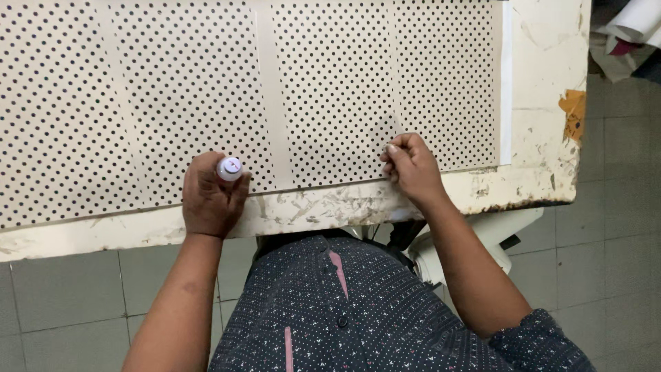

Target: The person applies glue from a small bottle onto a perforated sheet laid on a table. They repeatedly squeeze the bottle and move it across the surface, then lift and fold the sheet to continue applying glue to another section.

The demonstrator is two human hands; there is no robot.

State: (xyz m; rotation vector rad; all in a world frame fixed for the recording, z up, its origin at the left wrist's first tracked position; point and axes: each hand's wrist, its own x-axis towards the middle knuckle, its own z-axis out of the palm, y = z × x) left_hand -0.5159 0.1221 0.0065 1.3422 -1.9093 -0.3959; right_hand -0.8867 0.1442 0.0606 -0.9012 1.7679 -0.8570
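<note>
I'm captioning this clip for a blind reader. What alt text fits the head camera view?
Seen from above, a person's left hand holds a small white bottle upright at the near edge of a cream sheet dotted with dark spots, while the right hand pinches that edge. The sheet lies on a worn, paint-chipped table above a grey tiled floor.

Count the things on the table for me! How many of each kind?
Dotted sheet: 1
Small white bottle: 1
Hands, left and right: 2
Total: 4
</note>
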